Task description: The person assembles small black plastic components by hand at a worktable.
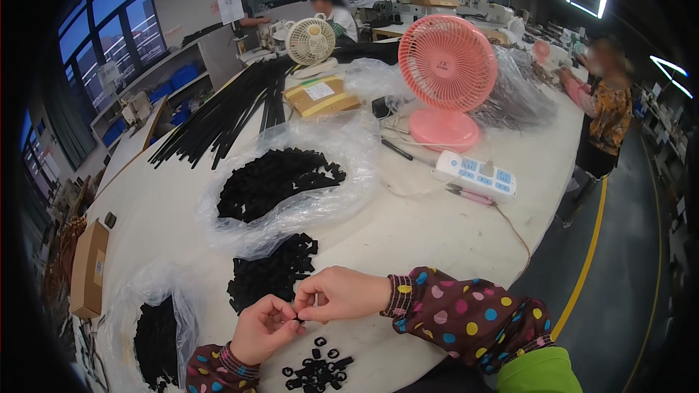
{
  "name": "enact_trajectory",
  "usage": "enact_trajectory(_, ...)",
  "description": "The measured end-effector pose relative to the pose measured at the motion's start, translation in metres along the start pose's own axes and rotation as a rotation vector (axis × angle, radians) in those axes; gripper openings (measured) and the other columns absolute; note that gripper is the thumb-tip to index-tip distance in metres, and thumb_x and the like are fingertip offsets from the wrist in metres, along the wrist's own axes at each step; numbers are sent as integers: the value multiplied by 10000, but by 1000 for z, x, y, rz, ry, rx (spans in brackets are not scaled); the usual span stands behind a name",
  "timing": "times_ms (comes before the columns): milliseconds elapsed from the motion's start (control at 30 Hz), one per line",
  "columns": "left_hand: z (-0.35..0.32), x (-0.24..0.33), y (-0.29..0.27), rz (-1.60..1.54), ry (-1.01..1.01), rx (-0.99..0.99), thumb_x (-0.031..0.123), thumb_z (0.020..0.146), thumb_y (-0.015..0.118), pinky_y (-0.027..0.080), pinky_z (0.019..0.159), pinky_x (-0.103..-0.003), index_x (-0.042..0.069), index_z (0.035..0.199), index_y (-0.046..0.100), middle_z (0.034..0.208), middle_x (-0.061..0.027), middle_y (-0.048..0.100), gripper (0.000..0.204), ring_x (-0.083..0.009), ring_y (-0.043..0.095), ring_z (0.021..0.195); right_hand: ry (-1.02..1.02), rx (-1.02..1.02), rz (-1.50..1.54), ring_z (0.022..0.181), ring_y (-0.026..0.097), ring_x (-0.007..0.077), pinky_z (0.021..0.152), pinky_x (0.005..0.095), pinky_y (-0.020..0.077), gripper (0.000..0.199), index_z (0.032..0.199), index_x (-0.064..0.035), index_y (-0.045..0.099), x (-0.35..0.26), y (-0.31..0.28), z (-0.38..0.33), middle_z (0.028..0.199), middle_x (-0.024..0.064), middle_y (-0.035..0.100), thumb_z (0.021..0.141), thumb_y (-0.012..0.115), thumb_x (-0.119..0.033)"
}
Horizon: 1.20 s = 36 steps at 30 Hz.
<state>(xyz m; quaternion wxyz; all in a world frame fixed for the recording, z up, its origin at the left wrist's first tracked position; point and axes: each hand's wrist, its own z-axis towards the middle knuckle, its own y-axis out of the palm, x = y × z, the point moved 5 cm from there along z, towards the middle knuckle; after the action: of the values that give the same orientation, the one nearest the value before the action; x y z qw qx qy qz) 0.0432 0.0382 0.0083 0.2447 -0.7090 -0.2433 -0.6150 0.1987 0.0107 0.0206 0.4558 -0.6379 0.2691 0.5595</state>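
Observation:
My left hand (263, 329) and my right hand (346, 295) meet over the near part of the white table, fingertips pinched together. Between them is a small black piece (298, 318), mostly hidden by the fingers; its exact kind does not show. Just below lies a small heap of black rings and short pieces (314, 372). Beyond my hands spreads a loose pile of small black pieces (269, 273), next to an open clear plastic bag (291, 211) filled with more of them. At the left, another clear bag (191, 313) holds thin black pieces.
A pink fan (448, 65), a white power strip (477, 177) and pink-handled snips (470, 195) are on the right. Long black strips (218, 113), a yellow packet (320, 94) and a cream fan (310, 41) lie farther back. A cardboard box (89, 269) stands left; a co-worker (608, 102) is far right.

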Motion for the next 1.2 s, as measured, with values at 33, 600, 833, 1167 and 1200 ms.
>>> enact_trajectory(33,0,1,1,1,-1,-10,-16,816,600,509,757,-271,-17,921,472,927,-79,576,166,-152,626,834,4,9,1,612,627,101,542,232,455,173,845,-36,597,2,-1,0,713,39,634,817,629,-203)
enact_trajectory(600,-3,-4,-4,-611,-140,-72,24,834,581,554,757,-331,12,919,525,885,-88,617,103,-203,656,787,130,-61,669,624,561,80,561,223,456,152,899,-25,532,12,20,6,766,26,595,855,585,-160)
enact_trajectory(833,-3,-9,-1,-570,-39,-63,-1,809,609,555,736,-320,25,911,528,859,-92,622,132,-214,656,775,98,-86,819,619,562,71,552,200,444,165,879,-52,542,17,32,7,755,9,598,853,589,-207)
enact_trajectory(1167,-4,4,0,-302,57,93,-15,796,617,545,725,-296,6,861,504,871,-82,588,132,-165,631,766,-154,91,237,616,561,72,567,209,451,143,807,-47,542,-11,6,0,708,6,595,783,647,-142)
enact_trajectory(1200,-5,5,0,-202,66,102,-16,800,610,543,729,-292,0,863,500,872,-78,580,128,-161,628,765,-198,93,39,618,566,63,571,204,458,135,798,-42,542,-17,5,-2,706,-1,596,772,653,-114)
